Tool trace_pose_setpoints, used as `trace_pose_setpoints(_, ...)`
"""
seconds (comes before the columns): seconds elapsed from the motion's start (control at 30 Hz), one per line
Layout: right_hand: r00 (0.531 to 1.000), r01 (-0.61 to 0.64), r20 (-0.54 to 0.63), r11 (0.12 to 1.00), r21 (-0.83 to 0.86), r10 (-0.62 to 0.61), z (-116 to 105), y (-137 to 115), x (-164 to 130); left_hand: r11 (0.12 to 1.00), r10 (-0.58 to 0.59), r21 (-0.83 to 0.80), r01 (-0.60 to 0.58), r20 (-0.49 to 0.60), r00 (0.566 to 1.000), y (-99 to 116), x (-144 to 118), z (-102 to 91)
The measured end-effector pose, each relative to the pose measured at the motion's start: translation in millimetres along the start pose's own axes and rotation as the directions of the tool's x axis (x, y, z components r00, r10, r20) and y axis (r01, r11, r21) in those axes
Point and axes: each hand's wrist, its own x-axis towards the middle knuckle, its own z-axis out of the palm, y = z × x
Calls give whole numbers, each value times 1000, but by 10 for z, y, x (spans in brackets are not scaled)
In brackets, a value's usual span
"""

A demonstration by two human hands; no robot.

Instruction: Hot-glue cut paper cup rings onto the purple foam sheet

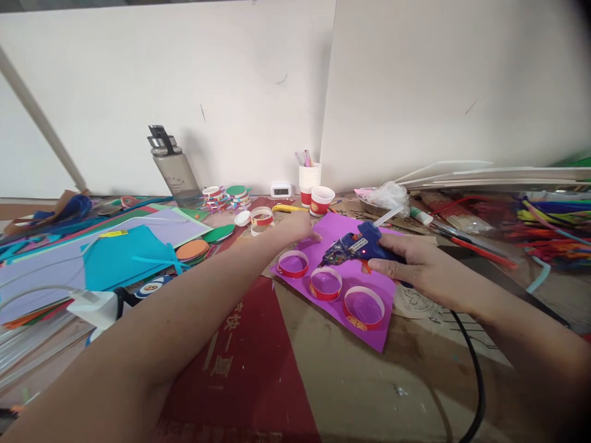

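A purple paper sheet (339, 231) lies at a slant before me, with three red-and-white paper cup rings standing on it. They are a left ring (293, 264), a middle ring (325, 283) and a right ring (364, 308). My right hand (401, 261) is wrapped round the handle of a blue hot glue gun (353, 243), a glue stick poking out of its back. Its nozzle is just above the middle ring's far rim; I cannot tell if they touch. My left hand (302, 227) is closed at the sheet's far left edge, thumb over the paper, its other fingers largely hidden.
Paper cups (322, 200), a small digital clock (281, 191) and a yellow cutter (289, 208) stand or lie behind the sheet. Coloured paper (124, 258) and a water bottle (175, 172) are leftward. Rightward are scissors (484, 247) and the gun's black cable (478, 369).
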Motion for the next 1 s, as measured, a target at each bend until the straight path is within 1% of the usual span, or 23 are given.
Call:
trace_pose_setpoints(0.1,1000,-7,0,1000,21,7,-3,-14,-3,1000,-23,7,23,19,1000,67,29,-8)
trace_pose_setpoints(0.2,1000,0,23,1000,28,-1,-21,-25,-9,997,-3,-76,5,35,999,22,53,11)
trace_pose_setpoints(0.27,1000,5,28,1000,22,-5,-37,-31,-14,983,10,-181,-1,48,999,-90,55,43)
trace_pose_setpoints(0.37,1000,20,23,1000,10,-20,-57,-43,-19,969,-29,-241,47,75,997,-336,14,89)
trace_pose_setpoints(0.5,999,47,-21,999,5,-46,-75,-75,-25,930,-60,-358,82,71,996,-633,-117,97)
trace_pose_setpoints(0.6,996,87,-18,995,41,-86,-91,-96,-34,914,-115,-385,131,64,991,-737,-221,78)
trace_pose_setpoints(0.7,996,88,-3,994,70,-88,-106,-96,-47,921,-152,-358,155,35,988,-747,-303,77)
trace_pose_setpoints(0.73,997,80,-3,994,76,-80,-108,-90,-51,931,-159,-332,153,7,987,-735,-329,81)
trace_pose_setpoints(0.77,998,69,-6,994,80,-69,-109,-83,-56,943,-159,-305,136,-52,986,-718,-359,86)
trace_pose_setpoints(0.8,998,61,-9,995,85,-60,-108,-74,-60,955,-145,-278,102,-141,979,-696,-392,90)
trace_pose_setpoints(0.83,998,57,-11,994,89,-57,-106,-65,-64,965,-122,-257,56,-245,962,-671,-431,92)
trace_pose_setpoints(0.87,998,58,-6,994,93,-58,-103,-57,-66,971,-84,-241,-3,-353,932,-643,-474,89)
trace_pose_setpoints(0.9,998,63,2,993,98,-63,-100,-49,-69,970,-32,-232,-75,-428,903,-613,-521,82)
trace_pose_setpoints(0.93,997,69,11,992,106,-71,-98,-43,-70,959,24,-242,-149,-454,891,-585,-569,70)
trace_pose_setpoints(0.97,997,75,19,991,111,-78,-98,-39,-71,934,102,-269,-235,-427,898,-558,-617,54)
trace_pose_setpoints(1.0,996,79,21,991,108,-82,-99,-35,-72,896,203,-308,-320,-357,912,-535,-662,38)
